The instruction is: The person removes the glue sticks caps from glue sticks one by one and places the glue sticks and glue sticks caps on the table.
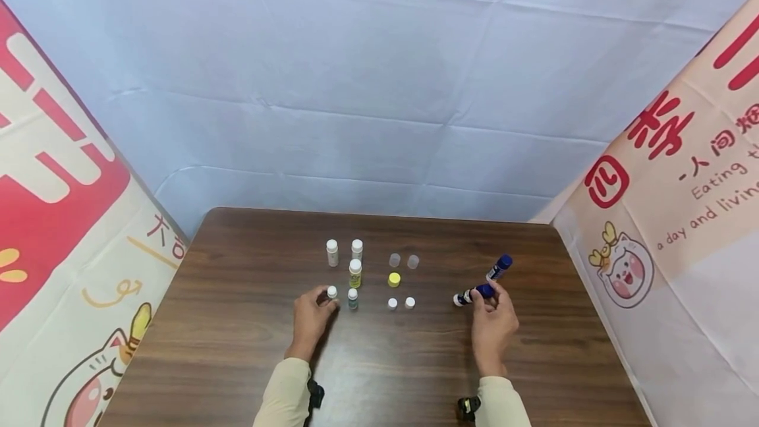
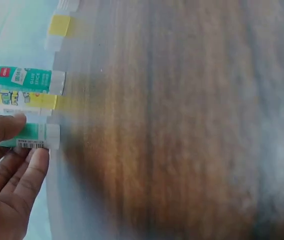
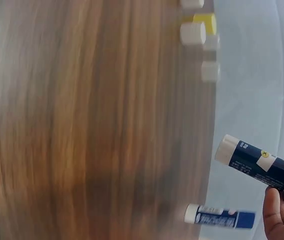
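Observation:
My left hand (image 1: 312, 321) pinches an upright green glue stick (image 2: 29, 132) with a white end, thumb on one side and fingers on the other. Right beside it stands another green glue stick (image 1: 352, 299), and behind that a yellow-labelled glue stick (image 1: 355, 274). On the right, the fingertips of my right hand (image 1: 495, 329) grip a dark blue glue stick (image 3: 262, 162) near its blue cap. It is tilted, its white base pointing left and away from the hand. A second blue glue stick (image 1: 499, 267) stands just behind it.
Two white bottle-shaped sticks (image 1: 332, 252) stand at the back left of the brown wooden table (image 1: 249, 269). Mid-table are two translucent caps (image 1: 394, 259), a yellow cap (image 1: 394, 279) and two white caps (image 1: 393, 304). Fabric walls (image 1: 379, 84) enclose the back and sides.

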Demonstrator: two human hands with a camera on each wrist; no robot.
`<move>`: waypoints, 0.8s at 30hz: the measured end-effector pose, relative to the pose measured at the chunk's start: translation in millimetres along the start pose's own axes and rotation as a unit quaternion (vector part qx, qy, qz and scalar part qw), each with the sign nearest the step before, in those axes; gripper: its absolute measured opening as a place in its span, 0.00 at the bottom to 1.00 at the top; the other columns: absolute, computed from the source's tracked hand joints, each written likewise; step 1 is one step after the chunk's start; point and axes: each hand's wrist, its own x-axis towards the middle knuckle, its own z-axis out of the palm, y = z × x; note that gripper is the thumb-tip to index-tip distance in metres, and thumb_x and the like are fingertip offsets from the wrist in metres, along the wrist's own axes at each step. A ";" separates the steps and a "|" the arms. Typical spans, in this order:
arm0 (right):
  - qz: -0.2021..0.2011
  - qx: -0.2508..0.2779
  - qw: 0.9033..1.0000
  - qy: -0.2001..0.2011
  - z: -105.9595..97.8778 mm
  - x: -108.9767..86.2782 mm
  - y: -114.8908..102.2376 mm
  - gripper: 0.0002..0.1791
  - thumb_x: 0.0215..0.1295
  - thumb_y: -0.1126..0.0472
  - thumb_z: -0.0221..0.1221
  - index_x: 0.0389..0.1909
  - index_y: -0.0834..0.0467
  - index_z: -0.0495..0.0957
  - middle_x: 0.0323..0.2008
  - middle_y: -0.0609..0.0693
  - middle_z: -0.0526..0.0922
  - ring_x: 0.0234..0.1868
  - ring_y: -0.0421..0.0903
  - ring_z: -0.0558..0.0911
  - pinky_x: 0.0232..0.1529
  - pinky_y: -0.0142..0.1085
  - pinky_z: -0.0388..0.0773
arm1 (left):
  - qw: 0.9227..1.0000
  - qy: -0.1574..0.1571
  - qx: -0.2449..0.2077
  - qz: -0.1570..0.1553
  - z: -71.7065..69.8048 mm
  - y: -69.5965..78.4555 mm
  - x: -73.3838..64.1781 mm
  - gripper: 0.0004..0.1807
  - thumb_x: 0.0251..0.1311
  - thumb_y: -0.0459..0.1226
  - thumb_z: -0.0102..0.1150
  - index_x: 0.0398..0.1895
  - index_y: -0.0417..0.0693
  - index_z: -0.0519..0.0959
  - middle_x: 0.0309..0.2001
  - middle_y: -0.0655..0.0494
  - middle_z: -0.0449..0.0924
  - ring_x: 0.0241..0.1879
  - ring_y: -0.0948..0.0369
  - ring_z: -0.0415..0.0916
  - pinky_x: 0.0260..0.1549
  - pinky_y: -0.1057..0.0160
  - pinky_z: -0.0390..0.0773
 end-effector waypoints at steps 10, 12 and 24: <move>0.007 0.046 0.998 -0.047 9.7 -20.6 -26.3 0.21 0.54 0.66 0.69 0.51 0.64 0.79 0.36 0.60 0.85 0.29 0.35 0.79 0.27 0.15 0.70 | 1.000 -0.010 0.011 0.026 -16.6 11.8 -4.0 0.36 0.39 0.29 0.77 0.58 0.44 0.77 0.54 0.38 0.78 0.52 0.43 0.77 0.51 0.47 0.77; 0.008 0.061 0.997 -0.052 11.9 -24.8 -31.4 0.21 0.54 0.67 0.70 0.50 0.64 0.80 0.36 0.61 0.85 0.29 0.34 0.79 0.27 0.16 0.71 | 0.998 0.010 0.011 0.057 -21.8 16.5 -6.7 0.37 0.38 0.29 0.78 0.59 0.44 0.76 0.55 0.40 0.77 0.55 0.43 0.74 0.53 0.45 0.74; 0.066 0.196 0.970 -0.130 32.2 -42.0 -59.2 0.19 0.50 0.75 0.69 0.43 0.77 0.77 0.34 0.70 0.81 0.26 0.41 0.81 0.27 0.20 0.76 | 0.968 0.072 -0.021 0.240 -20.7 57.9 -23.8 0.29 0.40 0.28 0.74 0.52 0.39 0.79 0.51 0.48 0.80 0.51 0.50 0.76 0.52 0.61 0.73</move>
